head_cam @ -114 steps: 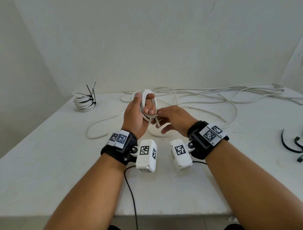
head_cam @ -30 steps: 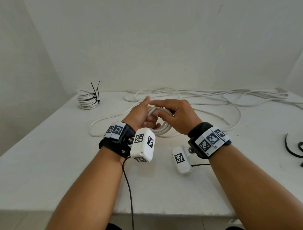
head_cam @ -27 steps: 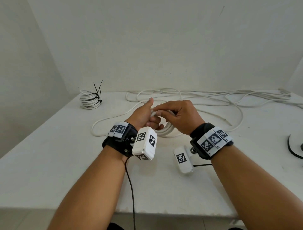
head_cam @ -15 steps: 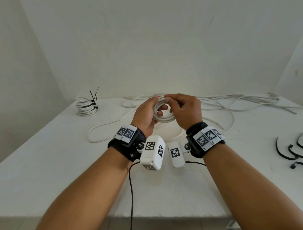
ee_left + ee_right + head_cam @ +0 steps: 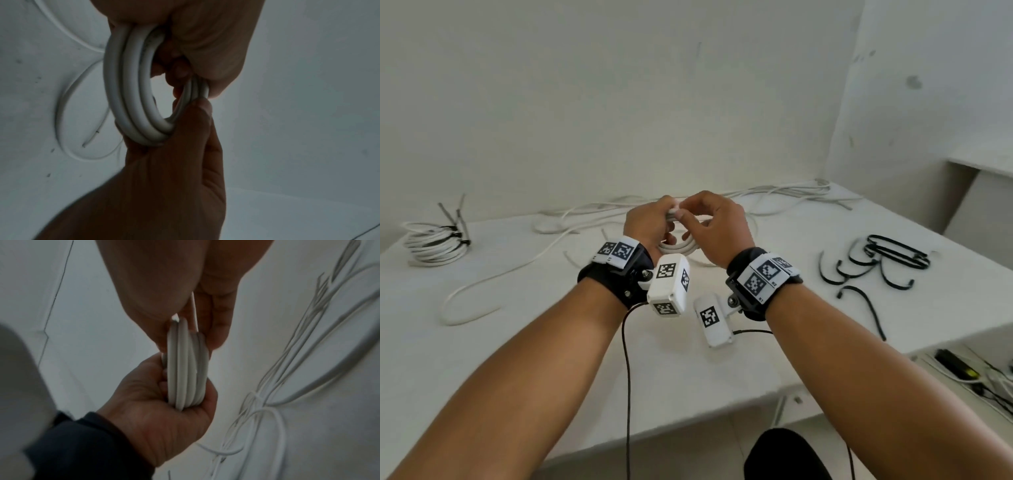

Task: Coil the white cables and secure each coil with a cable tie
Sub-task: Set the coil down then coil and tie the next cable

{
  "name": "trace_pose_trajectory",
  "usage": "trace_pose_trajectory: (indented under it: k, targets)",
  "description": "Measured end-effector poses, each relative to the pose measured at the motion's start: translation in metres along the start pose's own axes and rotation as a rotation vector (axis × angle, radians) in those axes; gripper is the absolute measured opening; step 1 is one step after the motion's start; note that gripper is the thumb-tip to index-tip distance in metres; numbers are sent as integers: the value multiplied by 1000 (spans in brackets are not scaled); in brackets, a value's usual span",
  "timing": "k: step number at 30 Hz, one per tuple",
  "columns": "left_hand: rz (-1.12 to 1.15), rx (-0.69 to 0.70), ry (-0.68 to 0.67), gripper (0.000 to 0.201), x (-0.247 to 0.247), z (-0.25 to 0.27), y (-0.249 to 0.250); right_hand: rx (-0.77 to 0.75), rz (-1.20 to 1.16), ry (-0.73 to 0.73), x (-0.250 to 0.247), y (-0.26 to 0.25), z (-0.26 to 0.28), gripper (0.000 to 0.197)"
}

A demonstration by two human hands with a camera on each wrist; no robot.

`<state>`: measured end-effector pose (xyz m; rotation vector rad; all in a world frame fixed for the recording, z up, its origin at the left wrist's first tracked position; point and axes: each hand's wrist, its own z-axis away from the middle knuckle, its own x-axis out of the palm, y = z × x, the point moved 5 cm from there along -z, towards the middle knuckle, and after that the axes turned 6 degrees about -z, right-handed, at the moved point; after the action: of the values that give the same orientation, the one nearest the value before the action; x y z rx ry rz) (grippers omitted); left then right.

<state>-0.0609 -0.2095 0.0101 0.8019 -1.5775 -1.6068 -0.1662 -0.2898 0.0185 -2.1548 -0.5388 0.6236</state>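
Grip: both hands hold one small white cable coil (image 5: 677,246) above the table, at the middle of the head view.
Left hand (image 5: 646,224): fingers and thumb curled round the near lower part of the coil; in the right wrist view its palm (image 5: 164,405) cups the bottom of the loops, which stand on edge in it.
Right hand (image 5: 717,228): fingers bent over the top of the coil, pinching the loops from above; its fingertips (image 5: 681,212) meet the left hand's at the upper edge.
Coil: several turns of round white cable lying tight side by side (image 5: 131,97), an open ring between the two hands; its lower arc hangs below the knuckles, just above the left wrist camera.
Coil fastening: no tie can be made out on it where the hands leave it visible.
Behind the grip: loose white cables (image 5: 774,193) run along the far side of the table, with loops trailing toward the hands.
Left of the grip: a long white cable (image 5: 482,291) curves across the table (image 5: 551,359); well beyond it, at the far left edge, a finished coil (image 5: 434,241) lies flat, bound with black ties whose tails stick up.
Right of the grip: a scatter of black cable ties (image 5: 873,263) lies on the table, well apart from the hands.
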Motion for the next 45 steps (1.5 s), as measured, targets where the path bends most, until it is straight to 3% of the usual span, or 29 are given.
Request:
trace_pose_trajectory:
  k: [3, 5, 8, 12, 18, 24, 28, 32, 36, 40, 45]
  targets:
    - [-56, -24, -3, 22, 22, 0, -12, 200, 25, -26, -39, 20, 4, 25]
    - [-97, -24, -10, 25, 33, 1, -19, 300, 270, 2, -78, 37, -1, 36]
    - [-154, -1, -18, 24, 45, 4, -27, 528, 764, -79, -137, 60, -1, 40]
    - [-180, -6, -23, 25, 56, 6, -34, 735, 908, -198, -178, 87, 5, 39]
    - [-178, -1, -35, 27, 60, 8, -36, 739, 996, -230, -182, 108, 20, 16]
    - [-179, 11, -19, 26, 48, 5, -34, 721, 1026, -241, -169, 90, 13, 18]
    - [-176, 17, -22, 23, 31, 3, -34, 641, 902, -273, -145, 74, -5, 16]
    - [-162, 38, -6, 26, 4, 2, -30, 599, 516, -201, -104, 58, -16, 20]
    - [-179, 79, 45, 35, -40, 1, -25, 490, 261, -130, -45, 51, -28, 8]
    - [-176, 109, 93, 23, -81, 1, -21, 521, -68, -88, 19, 47, -32, 26]
    - [-198, 114, 104, 24, -112, 0, -32, 565, -222, -186, 88, 39, -25, 24]
